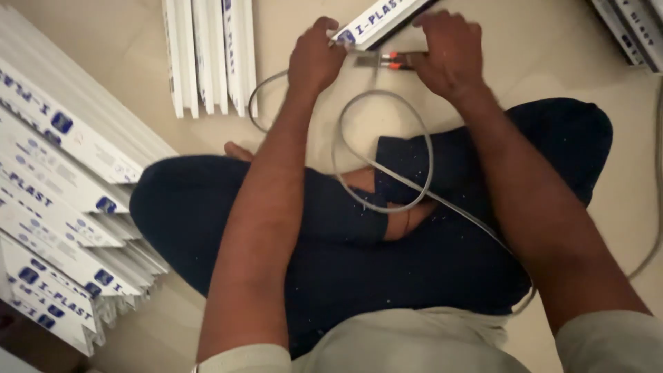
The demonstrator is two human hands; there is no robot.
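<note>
I sit cross-legged on a pale floor. My left hand [314, 59] is closed on the end of a grey cable [383, 159], close to the end of a white plastic trunking strip [376, 21]. My right hand [449, 52] grips a pair of pliers [383, 61] with red and black handles; its metal jaws point left toward the cable end by my left hand. The cable loops over my dark blue trousers and trails off to the lower right.
A stack of white plastic trunking strips [62, 193] lies at the left. A second bundle [210, 52] lies at the top centre-left, and more strips [632, 27] sit at the top right corner. Another cable [652, 228] curves along the right edge.
</note>
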